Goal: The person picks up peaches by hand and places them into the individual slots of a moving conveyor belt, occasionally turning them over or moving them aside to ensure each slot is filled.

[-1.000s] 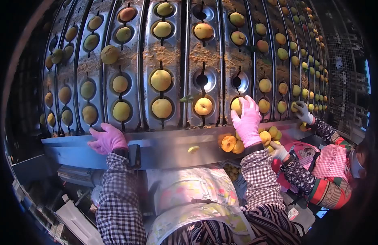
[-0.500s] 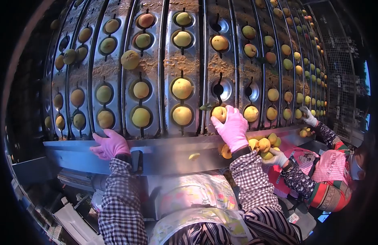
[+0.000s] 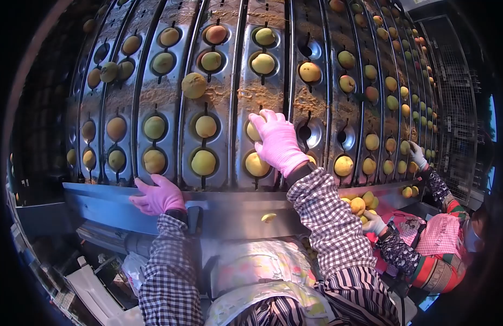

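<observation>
1. Our left hand (image 3: 158, 195) is open, fingers spread at the metal ledge (image 3: 232, 206), gripping nothing.
2. Beyond it, a stray peach (image 3: 194, 85) sits outside the cups, well apart from both our hands.
3. The peach we touch (image 3: 252, 132) is in the far cup of its near pair, under our right fingertips and left of the palm. It looks round, with no clear long axis; its metal strip runs away from us.
4. Our right hand (image 3: 278, 142) is much nearer it than our left. Its fingers curl over the fruit; we cannot tell whether they grip.
5. The lower peach (image 3: 257, 164) lies just on our side of that fruit, beside our right palm. A loose slice (image 3: 269, 218) lies on the ledge.
6. Our right forearm crosses the ledge, left of the heaped peaches (image 3: 358, 205) and a co-worker's gloved hand (image 3: 375, 224).
</observation>
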`<state>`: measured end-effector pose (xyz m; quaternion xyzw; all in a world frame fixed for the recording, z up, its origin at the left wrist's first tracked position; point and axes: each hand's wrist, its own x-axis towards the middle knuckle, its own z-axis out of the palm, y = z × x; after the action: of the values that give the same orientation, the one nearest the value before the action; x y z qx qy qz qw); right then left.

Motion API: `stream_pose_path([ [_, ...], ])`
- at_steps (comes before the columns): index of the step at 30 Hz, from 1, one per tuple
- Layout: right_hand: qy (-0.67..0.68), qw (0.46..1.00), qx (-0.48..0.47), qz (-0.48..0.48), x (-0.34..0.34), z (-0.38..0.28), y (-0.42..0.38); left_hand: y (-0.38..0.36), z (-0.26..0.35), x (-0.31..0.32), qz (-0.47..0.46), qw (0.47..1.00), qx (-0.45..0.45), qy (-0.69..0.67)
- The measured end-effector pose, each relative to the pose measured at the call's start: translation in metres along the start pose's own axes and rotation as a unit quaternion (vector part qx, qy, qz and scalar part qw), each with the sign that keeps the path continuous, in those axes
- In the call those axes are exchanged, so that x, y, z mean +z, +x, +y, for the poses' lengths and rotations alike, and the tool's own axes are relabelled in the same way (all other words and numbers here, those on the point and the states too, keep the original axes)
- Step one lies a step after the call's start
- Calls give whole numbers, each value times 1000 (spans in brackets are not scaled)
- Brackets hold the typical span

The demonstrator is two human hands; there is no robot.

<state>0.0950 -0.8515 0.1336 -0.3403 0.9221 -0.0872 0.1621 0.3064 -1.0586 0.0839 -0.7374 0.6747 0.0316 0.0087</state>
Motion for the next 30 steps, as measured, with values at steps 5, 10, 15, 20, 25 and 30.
stream_pose_path([
  [5,26,999,7,46,4,5,-10,1,-3,2,4,1000,10,-2],
  [10,38,997,54,35,4,1,-14,2,-3,3,1,1000,9,-4],
  [15,20,992,95,76,-2,-1,-15,-1,2,-5,-19,1000,3,-14],
  [20,87,996,2,19,-1,-7,-56,1,-2,-1,-9,1000,9,-13],
  [25,42,999,2,-16,26,-17,-76,1,1,1,-6,1000,2,-16],
  [30,87,995,-49,28,32,-8,-84,0,-3,5,7,1000,10,-15],
])
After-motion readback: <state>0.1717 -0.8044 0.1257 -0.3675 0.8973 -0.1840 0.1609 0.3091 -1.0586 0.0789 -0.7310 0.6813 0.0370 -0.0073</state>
